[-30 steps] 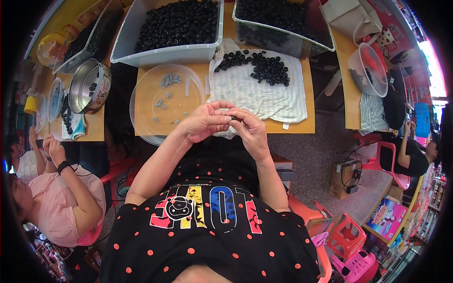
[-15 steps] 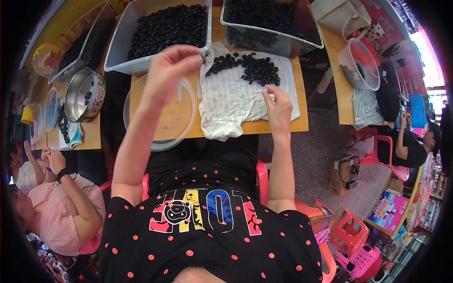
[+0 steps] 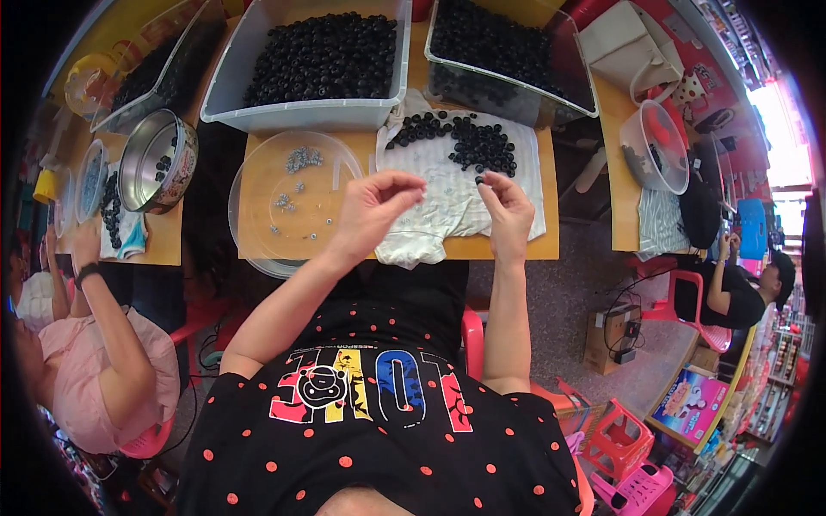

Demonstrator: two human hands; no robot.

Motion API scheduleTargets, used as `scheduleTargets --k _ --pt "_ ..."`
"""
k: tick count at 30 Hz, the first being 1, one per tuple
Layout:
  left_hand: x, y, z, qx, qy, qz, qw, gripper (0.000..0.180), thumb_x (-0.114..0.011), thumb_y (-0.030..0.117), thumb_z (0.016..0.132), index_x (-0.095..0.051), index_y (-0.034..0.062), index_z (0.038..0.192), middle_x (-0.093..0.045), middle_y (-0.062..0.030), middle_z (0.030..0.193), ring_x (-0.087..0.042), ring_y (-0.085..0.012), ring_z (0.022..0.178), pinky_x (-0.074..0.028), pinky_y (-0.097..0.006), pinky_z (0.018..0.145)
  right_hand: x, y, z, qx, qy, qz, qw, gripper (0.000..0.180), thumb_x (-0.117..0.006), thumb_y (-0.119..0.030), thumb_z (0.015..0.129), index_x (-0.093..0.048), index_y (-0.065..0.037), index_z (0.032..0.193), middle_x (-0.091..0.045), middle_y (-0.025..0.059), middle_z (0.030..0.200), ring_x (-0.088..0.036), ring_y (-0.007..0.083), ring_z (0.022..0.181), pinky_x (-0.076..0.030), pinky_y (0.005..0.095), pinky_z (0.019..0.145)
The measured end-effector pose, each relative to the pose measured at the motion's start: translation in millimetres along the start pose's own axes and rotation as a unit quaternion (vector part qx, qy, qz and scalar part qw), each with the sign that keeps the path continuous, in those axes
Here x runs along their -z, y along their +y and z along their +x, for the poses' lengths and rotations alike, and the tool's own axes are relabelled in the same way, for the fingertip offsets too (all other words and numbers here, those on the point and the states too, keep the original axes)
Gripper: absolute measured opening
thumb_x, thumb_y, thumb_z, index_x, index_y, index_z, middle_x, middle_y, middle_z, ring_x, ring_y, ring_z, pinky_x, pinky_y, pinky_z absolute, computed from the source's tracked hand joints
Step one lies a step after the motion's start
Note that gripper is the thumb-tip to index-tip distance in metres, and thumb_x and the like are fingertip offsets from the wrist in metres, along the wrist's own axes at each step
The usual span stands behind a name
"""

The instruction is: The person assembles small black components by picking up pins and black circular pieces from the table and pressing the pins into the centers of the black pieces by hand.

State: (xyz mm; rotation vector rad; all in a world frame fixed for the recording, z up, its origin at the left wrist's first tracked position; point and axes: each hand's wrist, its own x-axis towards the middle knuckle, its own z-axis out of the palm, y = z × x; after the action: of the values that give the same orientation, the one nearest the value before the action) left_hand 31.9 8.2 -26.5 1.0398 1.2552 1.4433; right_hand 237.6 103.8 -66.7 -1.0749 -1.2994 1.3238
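My right hand (image 3: 508,211) pinches a small black round piece (image 3: 480,181) between thumb and fingertips, just below a loose pile of the same black pieces (image 3: 483,146). Those lie on a white patterned cloth (image 3: 409,245) that looks like a small garment. To the left, my left hand (image 3: 379,206) is closed in a pinch above the cloth's left edge; what its fingertips hold is too small to make out. Beside it lies a clear round shallow tray (image 3: 241,185), with several clusters of small silvery pieces (image 3: 303,159) in it.
Two clear bins of black pieces, a left bin (image 3: 301,116) and a right bin (image 3: 508,86), stand behind the cloth. A round metal tin (image 3: 138,198) is at left, near a person in pink (image 3: 129,378). A clear bowl (image 3: 656,159) stands at right; a box (image 3: 611,335) is on the floor.
My left hand has come down and right, from above the round tray toward my right hand, uncovering the silvery pieces. A black piece now shows in my right fingertips.
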Motion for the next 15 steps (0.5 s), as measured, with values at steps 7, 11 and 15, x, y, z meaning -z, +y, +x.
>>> scheduleTargets --k 7,11,15 --pt "-24 -5 -12 0.208 -0.028 -0.298 0.931 0.028 -0.06 0.007 0.093 -0.06 0.0003 0.12 -0.067 -0.0135 0.108 -0.067 -0.0199 0.092 -0.057 -0.031 0.079 -23 -25 -46 -0.019 -0.069 0.137 0.988 0.018 -0.066 0.004 0.085 -0.067 0.003 0.103 -0.068 0.008 0.102 -0.063 0.0112 0.089 -0.049 0.0218 0.082" --pt "-20 -22 -20 0.227 -0.005 -0.323 0.919 0.024 -0.065 0.007 0.09 -0.065 -0.0004 0.113 -0.068 -0.0118 0.101 -0.068 -0.0195 0.088 -0.058 -0.031 0.079 -33 -27 -54 0.098 -0.086 -0.047 0.99 0.014 -0.068 -0.001 0.084 -0.071 -0.002 0.099 -0.067 0.0073 0.101 -0.062 0.0125 0.084 -0.048 0.0229 0.077" --pt "-9 -26 -27 0.259 0.013 -0.333 0.906 0.021 -0.067 0.007 0.088 -0.066 -0.0004 0.108 -0.069 -0.0106 0.097 -0.068 -0.0187 0.087 -0.057 -0.03 0.079 -22 -21 -37 0.081 -0.048 -0.152 0.984 0.013 -0.068 -0.008 0.085 -0.072 -0.005 0.097 -0.066 0.0074 0.096 -0.06 0.0136 0.084 -0.046 0.0264 0.075"
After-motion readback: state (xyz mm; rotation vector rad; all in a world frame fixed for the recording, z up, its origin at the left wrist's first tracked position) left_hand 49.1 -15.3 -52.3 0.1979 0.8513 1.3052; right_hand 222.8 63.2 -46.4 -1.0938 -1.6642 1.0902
